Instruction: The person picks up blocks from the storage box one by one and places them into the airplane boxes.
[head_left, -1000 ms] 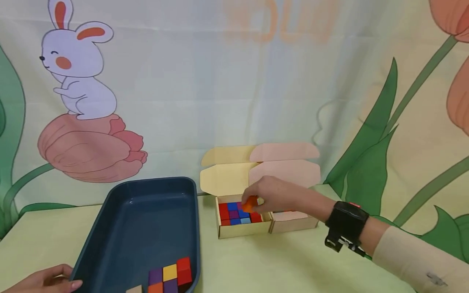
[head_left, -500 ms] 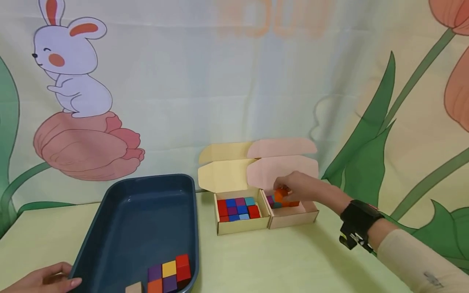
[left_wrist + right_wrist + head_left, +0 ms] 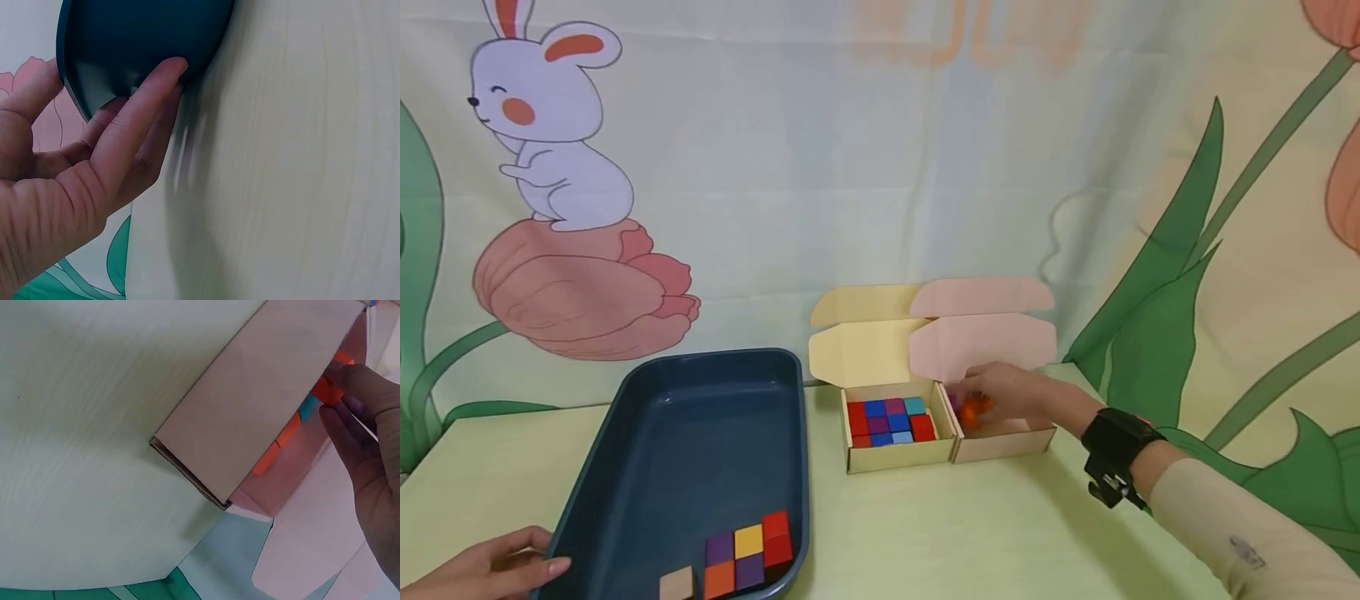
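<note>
My right hand (image 3: 1011, 390) reaches down into the pink box (image 3: 1003, 447), pinching an orange block (image 3: 327, 391) between thumb and fingers. Inside that box, orange blocks (image 3: 289, 430) and a teal block (image 3: 307, 407) line up below the fingertips in the right wrist view. My left hand (image 3: 505, 565) grips the near-left rim of the dark blue tray (image 3: 144, 31), its thumb on one side and fingers on the other. Directly left of the pink box stands the yellow box (image 3: 901, 457), holding several red, blue, purple and teal blocks (image 3: 898, 422).
Colored blocks (image 3: 748, 541) and one plain wooden block (image 3: 677, 583) sit in the tray's near end. Both boxes have raised lids, the yellow lid (image 3: 872, 353) and pink lid (image 3: 985, 342), against a printed cloth backdrop (image 3: 775, 167). The table (image 3: 910, 533) is pale green.
My right hand has carried the orange block rightward from over the yellow box to the pink box, then lowered it inside. My left hand keeps its grip on the tray.
</note>
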`<state>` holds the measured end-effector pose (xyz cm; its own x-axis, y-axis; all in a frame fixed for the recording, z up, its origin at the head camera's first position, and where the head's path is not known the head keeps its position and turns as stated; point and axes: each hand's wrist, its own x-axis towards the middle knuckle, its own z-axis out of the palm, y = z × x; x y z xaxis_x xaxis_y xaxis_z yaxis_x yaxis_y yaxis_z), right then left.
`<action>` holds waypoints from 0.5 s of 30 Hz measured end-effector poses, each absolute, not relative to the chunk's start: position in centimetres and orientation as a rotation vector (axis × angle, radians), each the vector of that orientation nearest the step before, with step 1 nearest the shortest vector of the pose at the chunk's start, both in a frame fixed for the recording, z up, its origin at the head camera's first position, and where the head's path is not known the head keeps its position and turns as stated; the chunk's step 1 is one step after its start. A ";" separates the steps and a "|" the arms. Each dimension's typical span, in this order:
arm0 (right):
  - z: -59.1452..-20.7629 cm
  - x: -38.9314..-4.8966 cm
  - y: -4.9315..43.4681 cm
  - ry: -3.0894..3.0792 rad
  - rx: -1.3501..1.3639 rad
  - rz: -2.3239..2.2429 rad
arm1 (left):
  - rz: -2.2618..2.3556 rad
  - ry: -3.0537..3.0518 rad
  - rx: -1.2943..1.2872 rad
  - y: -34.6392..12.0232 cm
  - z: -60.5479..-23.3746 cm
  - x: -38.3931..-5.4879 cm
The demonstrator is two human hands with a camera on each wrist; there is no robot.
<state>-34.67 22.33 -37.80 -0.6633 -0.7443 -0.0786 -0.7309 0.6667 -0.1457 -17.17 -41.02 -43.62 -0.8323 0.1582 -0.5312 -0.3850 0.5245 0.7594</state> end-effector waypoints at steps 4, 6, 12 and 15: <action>-38.0 -35.0 21.8 2.700 -1.286 -0.141 | 1.296 2.206 -0.146 -41.2 -43.4 -17.2; -38.2 -35.2 21.5 2.690 -1.295 -0.116 | 1.283 2.219 -0.156 -41.1 -43.4 -17.2; -39.0 -36.0 21.0 2.698 -1.337 -0.100 | 1.234 2.272 -0.176 -40.8 -43.5 -17.1; -39.7 -36.0 21.0 2.737 -1.310 -0.118 | 1.243 2.269 -0.216 -40.6 -43.5 -17.0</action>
